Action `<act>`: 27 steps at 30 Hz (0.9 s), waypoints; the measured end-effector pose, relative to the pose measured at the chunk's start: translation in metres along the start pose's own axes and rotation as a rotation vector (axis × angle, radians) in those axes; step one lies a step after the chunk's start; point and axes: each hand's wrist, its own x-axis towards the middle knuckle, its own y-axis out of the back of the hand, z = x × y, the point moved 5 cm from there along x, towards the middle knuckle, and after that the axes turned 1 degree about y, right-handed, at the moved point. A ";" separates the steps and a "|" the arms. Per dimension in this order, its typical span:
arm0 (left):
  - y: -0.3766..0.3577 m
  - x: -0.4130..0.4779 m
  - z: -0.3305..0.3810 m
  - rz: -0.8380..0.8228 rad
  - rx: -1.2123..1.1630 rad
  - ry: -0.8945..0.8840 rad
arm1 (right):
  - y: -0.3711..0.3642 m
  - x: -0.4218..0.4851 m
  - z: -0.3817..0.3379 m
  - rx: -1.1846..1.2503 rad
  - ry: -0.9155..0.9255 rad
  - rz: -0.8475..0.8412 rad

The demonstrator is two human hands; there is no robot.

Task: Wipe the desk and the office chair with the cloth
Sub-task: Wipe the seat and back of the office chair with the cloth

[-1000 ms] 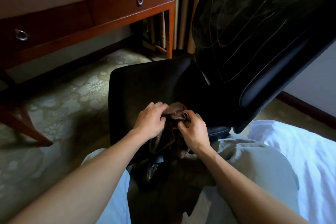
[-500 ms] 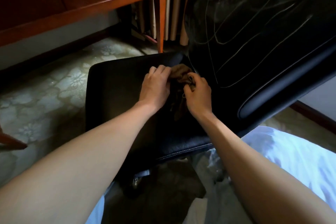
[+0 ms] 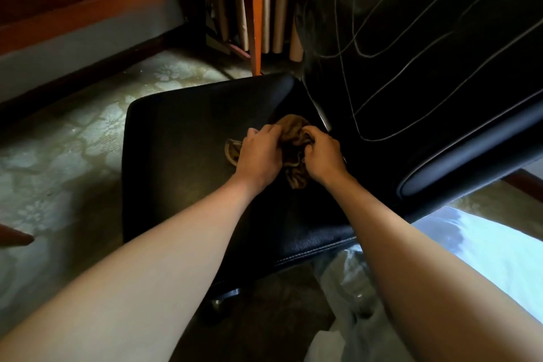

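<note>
While bunched on the office chair seat (image 3: 182, 156), the cloth (image 3: 293, 132) was held from both sides.
Round it, the left grip (image 3: 258, 153) and the right grip (image 3: 323, 156) were curled, close together, just beside the backrest (image 3: 411, 67). Most bare seat was judged to lie leftward, nearer the left grip.

Black leather chair seat (image 3: 182, 161), bunched brown cloth (image 3: 292, 128) lying near its back edge, patterned carpet (image 3: 58, 156) beneath, perhaps floral.
</note>
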 end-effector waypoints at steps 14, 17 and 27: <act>0.017 -0.096 0.001 -0.108 0.053 0.083 | -0.012 -0.093 -0.003 0.111 -0.038 -0.202; 0.025 -0.122 0.000 -0.120 0.072 0.083 | -0.014 -0.122 -0.007 0.059 -0.013 -0.195; 0.043 -0.197 -0.004 -0.117 0.163 0.114 | -0.031 -0.204 -0.020 0.074 0.046 -0.158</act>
